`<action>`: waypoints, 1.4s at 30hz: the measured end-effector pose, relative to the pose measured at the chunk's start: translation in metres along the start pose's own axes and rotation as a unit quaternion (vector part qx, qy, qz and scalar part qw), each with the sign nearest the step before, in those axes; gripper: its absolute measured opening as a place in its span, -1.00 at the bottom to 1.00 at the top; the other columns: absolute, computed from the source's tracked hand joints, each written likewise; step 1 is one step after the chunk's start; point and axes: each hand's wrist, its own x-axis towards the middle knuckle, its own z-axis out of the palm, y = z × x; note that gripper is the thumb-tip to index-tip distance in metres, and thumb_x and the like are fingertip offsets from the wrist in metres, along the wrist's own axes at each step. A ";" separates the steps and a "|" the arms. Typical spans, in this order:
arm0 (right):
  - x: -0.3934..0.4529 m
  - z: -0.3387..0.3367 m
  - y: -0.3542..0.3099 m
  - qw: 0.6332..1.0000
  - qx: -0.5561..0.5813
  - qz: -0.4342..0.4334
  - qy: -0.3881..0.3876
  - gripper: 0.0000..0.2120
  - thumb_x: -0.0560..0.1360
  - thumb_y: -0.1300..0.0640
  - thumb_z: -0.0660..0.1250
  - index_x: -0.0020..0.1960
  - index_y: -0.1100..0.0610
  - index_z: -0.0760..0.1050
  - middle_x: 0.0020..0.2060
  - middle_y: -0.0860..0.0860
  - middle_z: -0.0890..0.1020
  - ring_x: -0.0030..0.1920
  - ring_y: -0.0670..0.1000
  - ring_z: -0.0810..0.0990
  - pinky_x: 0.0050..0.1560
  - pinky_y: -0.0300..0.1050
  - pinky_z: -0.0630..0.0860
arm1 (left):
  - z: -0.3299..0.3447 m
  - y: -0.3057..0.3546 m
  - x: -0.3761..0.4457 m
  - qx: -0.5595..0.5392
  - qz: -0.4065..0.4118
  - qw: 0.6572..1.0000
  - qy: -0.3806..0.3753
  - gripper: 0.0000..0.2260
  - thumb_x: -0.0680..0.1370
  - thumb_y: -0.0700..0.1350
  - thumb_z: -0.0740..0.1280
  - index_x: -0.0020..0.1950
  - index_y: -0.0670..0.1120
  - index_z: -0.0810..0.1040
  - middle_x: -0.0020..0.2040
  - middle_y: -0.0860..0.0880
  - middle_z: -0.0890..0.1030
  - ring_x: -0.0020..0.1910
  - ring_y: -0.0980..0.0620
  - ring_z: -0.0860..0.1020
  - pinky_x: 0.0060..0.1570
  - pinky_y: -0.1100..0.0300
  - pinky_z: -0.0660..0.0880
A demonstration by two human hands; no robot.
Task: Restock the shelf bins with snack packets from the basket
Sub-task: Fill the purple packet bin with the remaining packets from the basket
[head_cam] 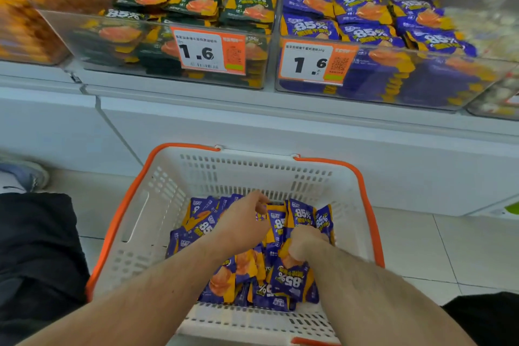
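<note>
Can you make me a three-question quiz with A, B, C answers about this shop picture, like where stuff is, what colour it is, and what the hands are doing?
1. Where is the purple packets' bin?
A. right of the green packets' bin
B. left of it
C. on the floor

2. What colour is the basket's rim?
A. blue
B. orange
C. black

3. What is the right hand doing?
A. resting flat
B. pointing
C. gripping purple packets

Answers: 1 A, it sits right of the green packets' bin. 2 B, the rim is orange. 3 C, its fingers curl round packets in the basket.
</note>
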 end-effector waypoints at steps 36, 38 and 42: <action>-0.183 -0.169 -0.035 0.780 0.149 -0.233 0.562 -0.24 0.18 -0.36 0.34 0.28 -0.02 0.37 0.48 0.00 0.16 0.46 0.06 0.18 0.36 0.01 0.31 | -0.128 0.142 -0.022 -0.351 0.203 0.905 0.126 -0.80 0.54 -0.34 0.35 0.01 -0.05 0.60 -0.19 -0.05 0.72 -0.26 -0.01 0.69 -0.33 0.12 0.60; -0.180 -0.171 -0.031 0.780 0.158 -0.229 0.560 -0.29 0.22 -0.27 0.42 0.28 -0.02 0.36 0.48 -0.02 0.14 0.45 0.05 0.18 0.34 -0.03 0.32 | -0.126 0.148 -0.019 -0.358 0.202 0.904 0.119 -0.81 0.54 -0.34 0.36 0.04 -0.07 0.59 -0.19 -0.05 0.72 -0.27 0.00 0.69 -0.38 0.18 0.56; -0.179 -0.178 -0.031 0.739 0.184 -0.210 0.613 -0.33 0.19 -0.26 0.32 0.24 -0.04 0.34 0.48 0.01 0.17 0.40 0.10 0.28 0.28 0.02 0.41 | -0.129 0.169 -0.016 -0.354 0.224 0.901 0.113 -0.82 0.55 -0.32 0.35 0.05 -0.07 0.60 -0.17 -0.05 0.72 -0.25 0.00 0.69 -0.39 0.20 0.56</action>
